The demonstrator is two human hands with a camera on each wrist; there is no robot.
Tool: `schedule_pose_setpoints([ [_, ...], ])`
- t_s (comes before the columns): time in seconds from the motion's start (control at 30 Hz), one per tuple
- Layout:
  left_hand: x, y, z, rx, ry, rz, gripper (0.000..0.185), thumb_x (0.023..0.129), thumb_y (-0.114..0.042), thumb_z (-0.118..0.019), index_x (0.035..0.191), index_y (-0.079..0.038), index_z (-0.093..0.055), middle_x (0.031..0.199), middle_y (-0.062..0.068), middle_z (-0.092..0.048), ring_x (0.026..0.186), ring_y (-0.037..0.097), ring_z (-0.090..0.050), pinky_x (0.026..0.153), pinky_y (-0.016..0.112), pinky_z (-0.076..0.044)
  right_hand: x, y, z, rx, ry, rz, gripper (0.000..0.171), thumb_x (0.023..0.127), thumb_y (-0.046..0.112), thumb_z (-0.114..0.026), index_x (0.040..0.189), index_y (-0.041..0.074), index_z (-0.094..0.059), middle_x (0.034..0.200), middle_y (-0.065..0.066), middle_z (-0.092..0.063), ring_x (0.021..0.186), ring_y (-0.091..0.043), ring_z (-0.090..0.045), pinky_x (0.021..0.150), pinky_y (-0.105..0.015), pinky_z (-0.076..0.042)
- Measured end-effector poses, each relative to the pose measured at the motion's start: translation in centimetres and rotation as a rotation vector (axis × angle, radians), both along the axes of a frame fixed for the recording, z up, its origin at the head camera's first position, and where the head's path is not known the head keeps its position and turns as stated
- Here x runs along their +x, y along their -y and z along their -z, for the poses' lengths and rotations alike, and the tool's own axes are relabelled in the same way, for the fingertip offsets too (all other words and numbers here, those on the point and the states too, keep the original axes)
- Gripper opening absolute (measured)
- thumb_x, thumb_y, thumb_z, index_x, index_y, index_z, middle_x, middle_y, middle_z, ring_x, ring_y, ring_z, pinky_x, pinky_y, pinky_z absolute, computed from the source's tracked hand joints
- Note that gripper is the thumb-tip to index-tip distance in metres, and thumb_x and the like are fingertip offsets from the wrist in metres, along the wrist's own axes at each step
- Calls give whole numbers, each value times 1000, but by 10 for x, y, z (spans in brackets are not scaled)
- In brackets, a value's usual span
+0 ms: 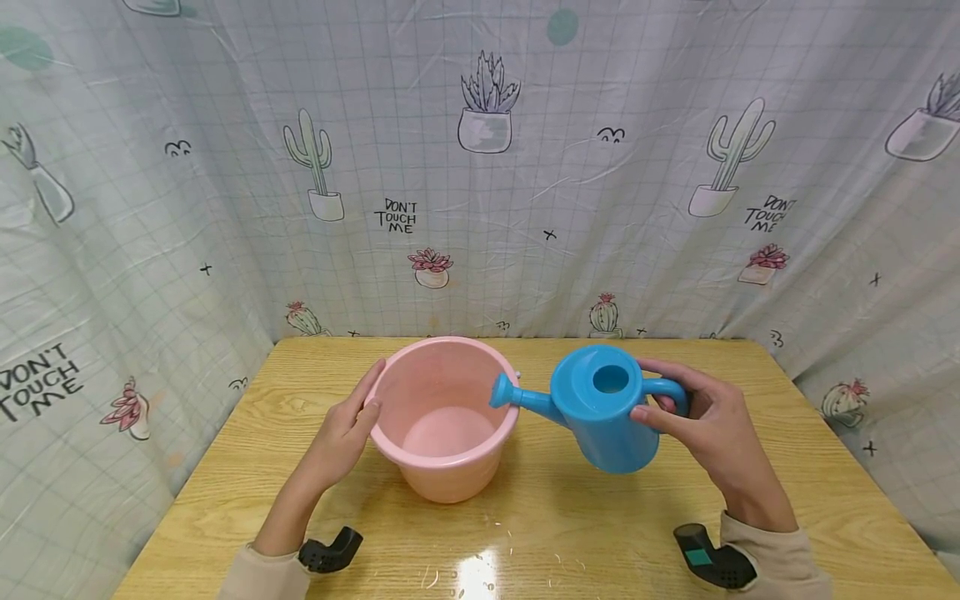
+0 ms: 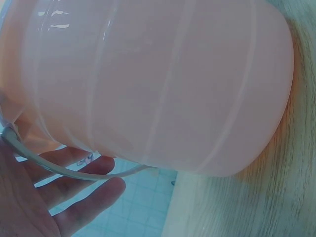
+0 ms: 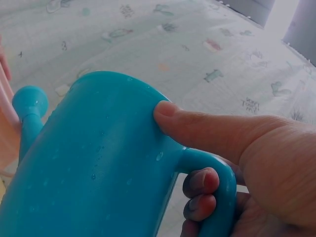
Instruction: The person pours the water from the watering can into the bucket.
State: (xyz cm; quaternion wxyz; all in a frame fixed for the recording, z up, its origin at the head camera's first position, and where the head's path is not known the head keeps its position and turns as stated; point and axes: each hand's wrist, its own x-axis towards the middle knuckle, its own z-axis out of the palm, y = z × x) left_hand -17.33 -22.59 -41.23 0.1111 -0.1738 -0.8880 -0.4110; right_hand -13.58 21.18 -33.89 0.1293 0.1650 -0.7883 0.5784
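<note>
A pink bucket (image 1: 450,433) stands upright on the wooden table. My left hand (image 1: 341,437) rests against the left side of its rim, thumb and forefinger spread. In the left wrist view, the bucket's pale wire handle (image 2: 74,174) passes across the loosely extended fingers (image 2: 94,202). To the right, my right hand (image 1: 708,417) grips the handle of a blue watering can (image 1: 615,437), thumb pressed on the can's side and fingers curled through the loop. The spout points left, its round head (image 1: 502,390) overlapping the bucket's right rim. Water drops dot the can (image 3: 98,163).
The light wooden table (image 1: 555,533) extends around both things. A curtain (image 1: 480,250) printed with cacti hangs behind it and along both sides. Black devices (image 1: 330,552) are strapped at both wrists over beige sleeves.
</note>
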Motion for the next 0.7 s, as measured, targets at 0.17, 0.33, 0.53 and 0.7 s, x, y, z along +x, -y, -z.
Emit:
schedule_pose_setpoints([
  [0.17,0,0,0,-1,-14,4,51,106,-21,-35,155,-19,-23,151,15,-41,128,28,-51,98,47,-48,0,0,0,-16,5,-12,52,82,-4,-72,131,-1,-56,83,3,-52,73,-7,-49,63,-22,-42],
  [0.33,0,0,0,3,-19,5,52,106,-21,-36,155,-26,-22,151,15,-41,128,28,-51,98,48,-47,1,0,0,-15,13,-9,51,83,-3,-72,132,-1,-56,85,3,-53,73,-7,-49,63,-21,-42],
  [0.53,1,-1,0,2,-19,3,51,106,-21,-35,155,-24,-22,151,15,-41,130,29,-50,99,51,-46,1,1,-1,-19,17,-10,51,83,-3,-72,132,-1,-56,84,3,-52,73,-7,-49,63,-22,-42],
  [0.7,1,-1,0,0,-15,-2,51,106,-22,-35,155,-25,-22,152,15,-40,130,29,-50,100,52,-45,0,1,-1,-10,16,-3,51,83,-3,-72,132,-1,-56,82,1,-51,72,-7,-49,63,-22,-41],
])
